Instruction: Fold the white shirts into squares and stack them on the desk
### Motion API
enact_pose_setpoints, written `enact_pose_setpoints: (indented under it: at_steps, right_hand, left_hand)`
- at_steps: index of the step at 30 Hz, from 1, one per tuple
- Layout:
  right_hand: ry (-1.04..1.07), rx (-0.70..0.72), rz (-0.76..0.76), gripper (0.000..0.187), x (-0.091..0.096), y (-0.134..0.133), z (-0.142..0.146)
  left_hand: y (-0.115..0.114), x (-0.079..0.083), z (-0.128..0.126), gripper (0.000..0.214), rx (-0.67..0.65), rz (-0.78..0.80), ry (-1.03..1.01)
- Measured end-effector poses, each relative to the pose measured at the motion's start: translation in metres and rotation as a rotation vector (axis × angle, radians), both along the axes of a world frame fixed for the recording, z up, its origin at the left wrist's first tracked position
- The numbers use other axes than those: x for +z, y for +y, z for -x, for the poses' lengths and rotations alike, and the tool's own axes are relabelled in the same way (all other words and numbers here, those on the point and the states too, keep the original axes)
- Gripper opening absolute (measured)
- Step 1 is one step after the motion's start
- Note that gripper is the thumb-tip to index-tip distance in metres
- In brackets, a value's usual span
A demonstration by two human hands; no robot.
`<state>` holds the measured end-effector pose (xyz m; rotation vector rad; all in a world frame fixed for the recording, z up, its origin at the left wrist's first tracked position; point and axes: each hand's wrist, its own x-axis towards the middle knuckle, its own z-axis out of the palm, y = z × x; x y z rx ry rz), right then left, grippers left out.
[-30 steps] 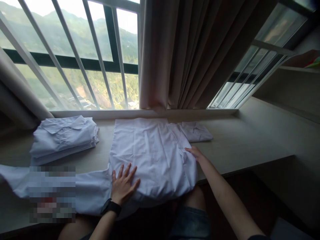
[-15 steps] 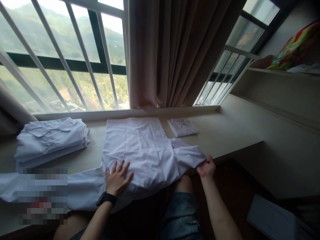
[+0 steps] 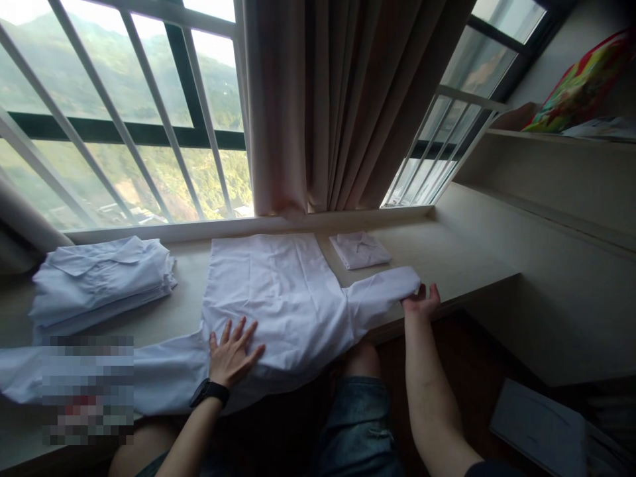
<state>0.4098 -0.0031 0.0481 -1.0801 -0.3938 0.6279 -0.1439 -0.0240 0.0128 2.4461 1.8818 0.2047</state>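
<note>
A white shirt (image 3: 278,298) lies spread flat on a pale desk (image 3: 447,258) below a window. My left hand (image 3: 231,354), with a black watch on the wrist, rests flat with fingers spread on the shirt's near edge. My right hand (image 3: 421,301) pinches the end of the shirt's right sleeve (image 3: 382,291), which is stretched out to the right over the desk. The shirt's left sleeve (image 3: 169,377) trails away to the left along the front edge.
A stack of folded white shirts (image 3: 99,278) sits at the back left. A small folded white cloth (image 3: 360,250) lies near the window sill. A brown curtain (image 3: 338,99) hangs behind. A shelf (image 3: 546,165) with colourful items stands at the right.
My right hand took hold of the right sleeve, drew it out from over the shirt's body and carried it to the right and away from me. My left hand stayed put.
</note>
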Motion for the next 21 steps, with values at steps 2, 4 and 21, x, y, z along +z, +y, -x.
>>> enact_pose_setpoints:
  at_steps: [2,4,21]
  right_hand:
    - [0.026,0.042,0.108,0.042,-0.017,-0.006,0.006]
    - [0.079,0.103,0.163,0.035,-0.033,-0.013,0.017]
    - [0.352,-0.014,-0.227,0.026,0.016,-0.053,-0.033]
  left_hand:
    - [0.0,0.0,0.0,0.065,0.005,0.0,0.001]
    - [0.0,0.0,-0.001,0.066,0.007,0.003,0.009]
    - [0.001,-0.005,-0.001,0.067,0.017,-0.016,0.013]
